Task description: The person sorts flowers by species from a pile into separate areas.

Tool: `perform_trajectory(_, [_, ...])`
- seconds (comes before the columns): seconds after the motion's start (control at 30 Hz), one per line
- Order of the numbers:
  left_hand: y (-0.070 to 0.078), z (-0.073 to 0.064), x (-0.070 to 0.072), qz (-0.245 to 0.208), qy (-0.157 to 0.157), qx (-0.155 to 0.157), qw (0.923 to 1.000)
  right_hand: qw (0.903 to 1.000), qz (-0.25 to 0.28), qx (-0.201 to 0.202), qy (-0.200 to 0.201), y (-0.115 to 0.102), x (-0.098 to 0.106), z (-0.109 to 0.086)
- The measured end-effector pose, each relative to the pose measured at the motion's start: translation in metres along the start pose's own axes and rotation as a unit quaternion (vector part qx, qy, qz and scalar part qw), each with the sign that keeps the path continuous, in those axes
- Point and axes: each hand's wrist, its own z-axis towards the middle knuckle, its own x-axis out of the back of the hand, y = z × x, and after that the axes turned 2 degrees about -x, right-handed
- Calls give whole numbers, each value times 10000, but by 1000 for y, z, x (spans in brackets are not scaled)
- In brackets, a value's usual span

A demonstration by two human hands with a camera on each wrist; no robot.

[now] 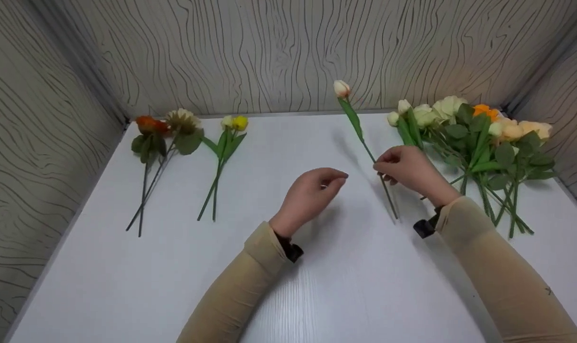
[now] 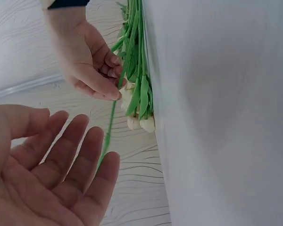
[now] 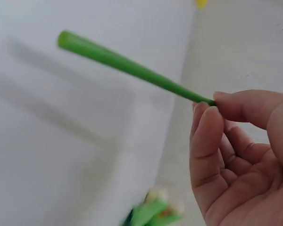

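Observation:
A single pale tulip with a pinkish base and one green leaf leans up and to the left in the head view. My right hand pinches its stem between thumb and fingertips, and the cut end sticks out past the fingers. To its left, my left hand hovers over the table with relaxed, slightly bent fingers and holds nothing. In the left wrist view, the left palm faces up toward the camera, and the tulip's stem passes behind its fingertips.
A pile of cream, white and orange flowers lies at the right of the white table. Two tulips, one yellow, lie crossed left of centre. Farther left are a red-orange flower and a beige flower. Patterned walls enclose the table.

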Motion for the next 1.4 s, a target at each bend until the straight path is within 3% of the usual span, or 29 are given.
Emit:
perform_trajectory(0.13, [-9, 6, 14, -1192, 494, 496, 9904, 9963, 677, 521, -68, -23, -26, -18])
perform_trajectory(0.33, [-15, 7, 20, -2437, 826, 574, 9646, 9878, 1131, 1058, -150, -38, -60, -31])
perform_trajectory(0.6, [-17, 7, 20, -2929, 1052, 488, 9491, 9830, 1402, 1158, -253, -42, -80, -29])
perform_trajectory(0.87, [-16, 8, 23, -3196, 1374, 413, 9366, 9750, 1725, 970, -1012, -41, -86, -29])
perform_trajectory(1.1, [-15, 7, 20, -3212, 967, 436, 9411, 9729, 1885, 956, -939, -40, -86, -30])
perform_trajectory(1.23, [-17, 7, 24, -3044, 973, 481, 9464, 9714, 1924, 1036, -923, -40, -86, -30])
perform_trajectory(1.33, [-23, 6, 39, -2674, 1038, 576, 9562, 9705, 1969, 1073, -887, -40, -85, -31])
perform_trajectory(1.4, [-29, 5, 54, -2200, 1048, 669, 9675, 9697, 2034, 1059, -845, -39, -83, -31])
